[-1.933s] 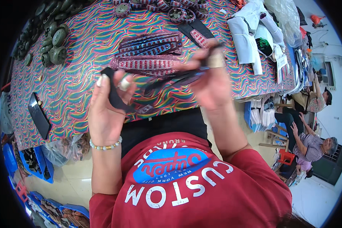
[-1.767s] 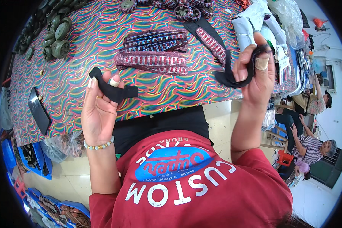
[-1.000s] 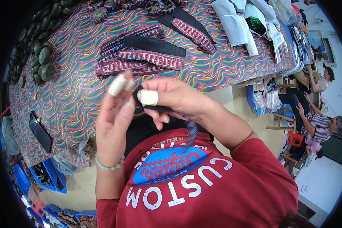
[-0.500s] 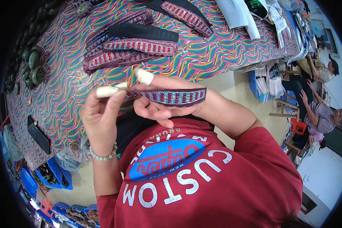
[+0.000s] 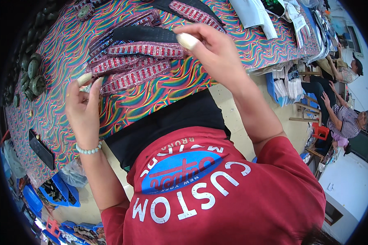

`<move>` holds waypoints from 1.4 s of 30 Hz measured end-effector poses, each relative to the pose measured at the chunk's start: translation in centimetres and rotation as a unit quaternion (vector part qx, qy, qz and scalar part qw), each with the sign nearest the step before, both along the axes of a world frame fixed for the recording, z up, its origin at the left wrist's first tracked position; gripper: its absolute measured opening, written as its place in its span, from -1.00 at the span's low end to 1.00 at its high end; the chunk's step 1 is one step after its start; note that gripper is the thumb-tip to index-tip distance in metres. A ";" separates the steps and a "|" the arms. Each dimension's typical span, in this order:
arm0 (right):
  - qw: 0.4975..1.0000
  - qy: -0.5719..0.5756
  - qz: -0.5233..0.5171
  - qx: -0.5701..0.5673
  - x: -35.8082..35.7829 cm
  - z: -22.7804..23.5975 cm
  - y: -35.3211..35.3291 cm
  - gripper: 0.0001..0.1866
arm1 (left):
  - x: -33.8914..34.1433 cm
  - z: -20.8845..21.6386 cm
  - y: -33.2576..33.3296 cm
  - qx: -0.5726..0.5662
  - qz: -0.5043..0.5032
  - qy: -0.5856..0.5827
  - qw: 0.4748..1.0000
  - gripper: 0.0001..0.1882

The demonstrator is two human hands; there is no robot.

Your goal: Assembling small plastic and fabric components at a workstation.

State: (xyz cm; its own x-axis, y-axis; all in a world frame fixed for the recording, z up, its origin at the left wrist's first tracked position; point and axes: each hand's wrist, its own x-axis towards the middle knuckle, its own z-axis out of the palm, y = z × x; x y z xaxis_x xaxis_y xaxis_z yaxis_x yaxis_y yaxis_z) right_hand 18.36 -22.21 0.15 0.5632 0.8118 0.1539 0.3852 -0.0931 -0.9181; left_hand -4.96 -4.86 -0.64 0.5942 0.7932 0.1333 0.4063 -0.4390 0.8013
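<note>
Beaded bands [image 5: 147, 50] in red, silver and dark purple lie in a loose pile on the patterned tablecloth, one of them [image 5: 137, 77] nearest me. A plain black strap [image 5: 143, 34] rests across the pile. My left hand [image 5: 84, 102], a pale finger cover on one fingertip, is beside the nearest band's left end, thumb and forefinger apart. Over the pile's right end hovers my right hand [image 5: 216, 53]. Its covered thumb hides the black strap's tip; thumb and forefinger look slightly apart, and any touch on the strap cannot be made out.
Another beaded band [image 5: 196, 15] lies at the far edge, with a rolled band [image 5: 85, 12] at far left. Dark round stacked pieces [image 5: 34, 77] and a black phone-like slab [image 5: 41, 149] are on the left. White cloth [image 5: 253, 18] lies far right; two people sit beyond the table.
The beaded band that was stretched between my hands now lies on the near side of the pile. My left hand moved left and forward; my right hand moved right and forward.
</note>
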 end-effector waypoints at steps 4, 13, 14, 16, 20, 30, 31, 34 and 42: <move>0.945 -0.323 -0.043 -0.035 1.8 -1.5 3.0 -0.68 | -0.1 -0.1 -0.6 0.127 0.023 -0.055 0.990 -0.75; 0.935 -0.348 -0.020 0.067 2.3 -1.5 3.4 -0.89 | 1.6 2.4 -8.2 -0.407 -0.109 -0.171 0.891 -0.77; 0.922 -0.377 0.009 0.087 1.3 -1.4 3.1 -0.89 | 1.9 2.4 -8.3 -0.385 -0.102 -0.165 0.902 -0.79; 0.908 -0.407 0.082 0.064 -0.3 -1.5 2.0 -0.75 | 1.9 1.7 -6.8 -0.162 -0.116 -0.151 0.968 -0.80; 0.923 -0.369 0.100 0.030 -2.1 -2.0 0.8 -0.72 | 3.4 2.1 -4.8 0.154 -0.131 -0.127 0.971 -0.79; 0.903 -0.411 -0.123 -0.038 5.4 -0.8 1.9 -0.52 | 3.3 2.6 -5.4 0.224 -0.121 -0.042 0.966 -0.80; 0.887 -0.423 -0.171 -0.074 6.7 -0.9 1.9 -0.42 | 3.1 2.4 -5.6 0.228 -0.125 -0.045 0.965 -0.80; 0.881 -0.391 -0.165 -0.210 8.5 0.1 2.0 -0.26 | 3.0 2.4 -6.5 0.127 -0.130 -0.066 0.981 -0.82; 0.915 -0.356 -0.079 -0.171 8.4 0.0 0.3 -0.52 | 10.4 4.9 -7.2 0.034 -0.257 -0.048 0.965 -0.77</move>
